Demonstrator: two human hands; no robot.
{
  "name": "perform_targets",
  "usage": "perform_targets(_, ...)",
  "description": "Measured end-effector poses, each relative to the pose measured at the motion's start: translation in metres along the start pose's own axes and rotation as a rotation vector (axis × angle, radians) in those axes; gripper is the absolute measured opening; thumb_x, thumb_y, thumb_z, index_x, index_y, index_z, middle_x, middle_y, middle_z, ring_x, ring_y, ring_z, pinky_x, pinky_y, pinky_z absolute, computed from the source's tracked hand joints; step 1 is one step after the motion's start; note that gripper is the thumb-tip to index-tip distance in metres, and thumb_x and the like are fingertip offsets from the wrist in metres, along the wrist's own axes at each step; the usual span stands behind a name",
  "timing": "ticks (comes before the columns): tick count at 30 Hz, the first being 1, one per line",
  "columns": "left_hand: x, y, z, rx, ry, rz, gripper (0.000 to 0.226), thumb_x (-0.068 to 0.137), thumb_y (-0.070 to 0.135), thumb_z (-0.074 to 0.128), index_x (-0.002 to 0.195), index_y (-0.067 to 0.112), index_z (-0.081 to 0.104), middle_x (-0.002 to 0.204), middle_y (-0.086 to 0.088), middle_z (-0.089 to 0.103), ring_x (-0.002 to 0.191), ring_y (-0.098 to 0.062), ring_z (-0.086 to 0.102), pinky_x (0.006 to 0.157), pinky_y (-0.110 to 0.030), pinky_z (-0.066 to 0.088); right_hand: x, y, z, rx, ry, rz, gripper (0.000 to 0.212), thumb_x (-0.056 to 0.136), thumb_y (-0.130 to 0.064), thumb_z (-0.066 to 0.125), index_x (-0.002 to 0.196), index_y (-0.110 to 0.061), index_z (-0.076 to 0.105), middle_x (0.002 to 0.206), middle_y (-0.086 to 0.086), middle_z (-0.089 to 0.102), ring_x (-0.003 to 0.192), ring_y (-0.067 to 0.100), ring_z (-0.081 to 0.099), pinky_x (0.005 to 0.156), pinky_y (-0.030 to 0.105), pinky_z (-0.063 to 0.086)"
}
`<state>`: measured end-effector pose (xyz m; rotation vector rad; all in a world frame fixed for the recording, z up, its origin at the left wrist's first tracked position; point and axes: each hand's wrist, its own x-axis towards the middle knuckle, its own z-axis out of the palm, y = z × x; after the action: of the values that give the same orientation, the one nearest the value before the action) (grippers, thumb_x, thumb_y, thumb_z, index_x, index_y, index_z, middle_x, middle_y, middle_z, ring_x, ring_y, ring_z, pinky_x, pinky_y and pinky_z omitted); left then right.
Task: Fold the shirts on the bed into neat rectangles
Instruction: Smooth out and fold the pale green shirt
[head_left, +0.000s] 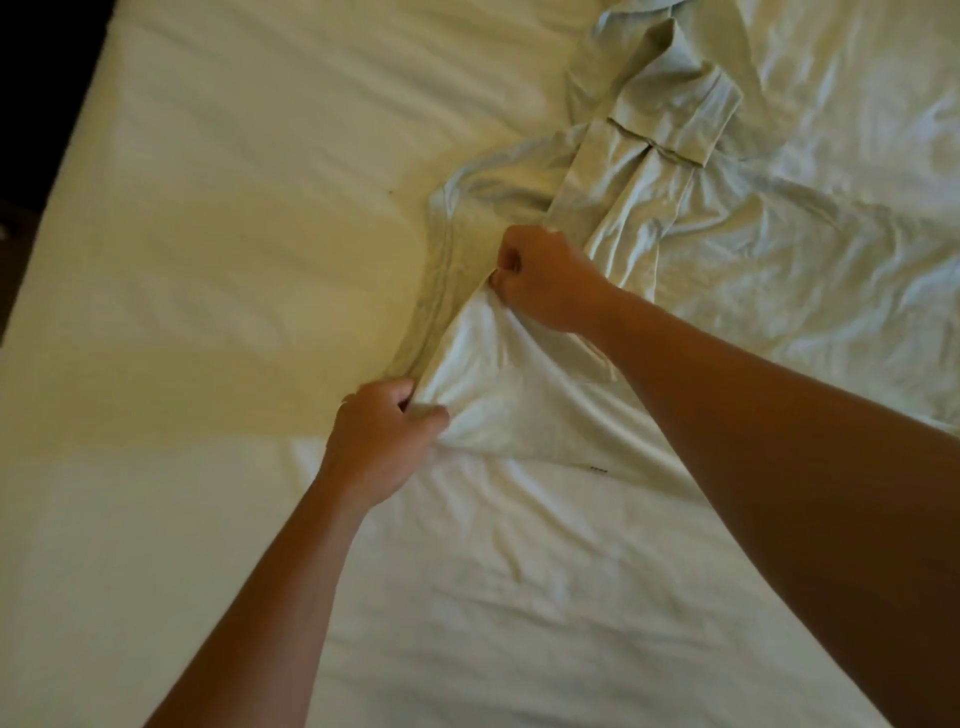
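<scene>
Fingers of the left hand (384, 436) pinch the near corner of the pale shirt (519, 395); the right hand (543, 278) grips its edge farther up, probably to stretch this side straight. Beyond the shirt, another shirt (654, 156) lies crumpled on the bed (208, 208).

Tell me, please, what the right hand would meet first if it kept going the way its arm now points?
Probably the bare sheet just past the shirt's ribbed edge; the right hand points up-left while pinching the shirt.
</scene>
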<state>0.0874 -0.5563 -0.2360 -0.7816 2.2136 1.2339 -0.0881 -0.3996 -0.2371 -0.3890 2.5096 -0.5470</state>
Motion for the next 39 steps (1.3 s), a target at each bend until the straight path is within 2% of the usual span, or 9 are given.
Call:
perform_targets(7,0.001,-0.023,-0.002,0.201,0.199,0.008,0.027,0.090,0.039,0.068,0.073,0.021,0.056,0.067,0.008,0.058,0.070,-0.024,0.059,0.072,-0.038,0.043,-0.017,0.020,0.010,0.173,0.008,0.010,0.037,0.099,-0.015,0.045,0.132,-0.024,0.059,0.122,0.002,0.063,0.112,0.017,0.057,0.094,0.027,0.043)
perform_targets(9,-0.005,-0.016,0.008,0.414,0.381,0.063,0.011,0.087,0.030,0.068,0.086,0.024,0.059,0.086,0.002,0.063,0.085,-0.030,0.060,0.078,-0.041,0.043,-0.031,0.024,0.012,0.198,0.183,-0.056,0.037,0.101,-0.012,0.045,0.135,-0.019,0.059,0.123,0.003,0.065,0.112,0.018,0.059,0.094,0.029,0.045)
perform_targets(13,-0.003,0.007,0.047,0.578,0.546,0.437,0.040,0.080,0.024,0.064,0.118,0.013,0.060,0.121,-0.015,0.061,0.111,-0.040,0.057,0.084,-0.048,0.043,-0.077,0.047,0.036,-0.020,0.593,-0.238,0.027,0.093,-0.007,0.052,0.115,-0.005,0.068,0.116,0.011,0.067,0.100,0.030,0.060,0.085,0.042,0.049)
perform_targets(17,0.025,0.000,0.073,0.794,0.336,0.656,0.060,0.101,0.047,0.041,0.152,0.017,0.044,0.158,-0.013,0.041,0.140,-0.036,0.043,0.108,-0.052,0.035,-0.127,0.085,0.074,-0.201,0.418,-0.212,0.044,0.100,-0.029,0.045,0.138,-0.011,0.058,0.152,0.015,0.046,0.135,0.036,0.046,0.106,0.047,0.036)
perform_targets(21,0.045,-0.028,0.061,0.906,0.305,0.644,0.071,0.101,0.061,0.029,0.161,0.023,0.024,0.168,-0.005,0.020,0.153,-0.027,0.023,0.119,-0.051,0.021,-0.163,0.133,0.085,-0.330,0.150,-0.090,0.064,0.103,-0.058,0.021,0.160,-0.032,0.012,0.169,0.004,-0.002,0.155,0.022,0.002,0.122,0.048,0.018)
perform_targets(25,0.042,-0.021,0.063,0.909,0.309,0.611,0.073,0.097,0.059,0.034,0.159,0.022,0.028,0.168,-0.006,0.022,0.152,-0.028,0.026,0.118,-0.052,0.022,-0.171,0.146,0.074,-0.381,0.122,-0.122,0.065,0.102,-0.059,0.023,0.160,-0.030,0.019,0.169,0.006,0.003,0.154,0.024,0.010,0.118,0.047,0.022)
perform_targets(29,0.037,0.003,0.071,0.892,0.382,0.548,0.072,0.090,0.055,0.042,0.147,0.011,0.047,0.157,-0.016,0.040,0.142,-0.036,0.039,0.110,-0.054,0.026,-0.147,0.132,0.050,-0.311,0.319,-0.195,0.041,0.099,-0.042,0.045,0.123,-0.016,0.066,0.133,0.013,0.060,0.116,0.035,0.058,0.091,0.044,0.043)
perform_targets(33,0.035,0.007,0.090,0.836,0.460,0.453,0.075,0.097,0.057,0.034,0.153,0.007,0.036,0.159,-0.020,0.036,0.146,-0.037,0.034,0.110,-0.055,0.029,-0.075,0.098,0.003,-0.216,0.508,-0.241,0.017,0.092,-0.015,0.055,0.084,-0.008,0.067,0.083,0.012,0.063,0.071,0.034,0.060,0.061,0.038,0.047)
perform_targets(39,0.046,-0.010,0.098,0.817,0.504,0.461,0.080,0.098,0.063,0.030,0.160,0.014,0.024,0.168,-0.011,0.019,0.154,-0.028,0.019,0.119,-0.051,0.021,0.010,0.059,-0.054,-0.381,0.170,-0.270,0.055,0.099,-0.011,0.046,0.151,-0.027,0.040,0.158,-0.003,0.036,0.129,0.031,0.052,0.098,0.047,0.049)
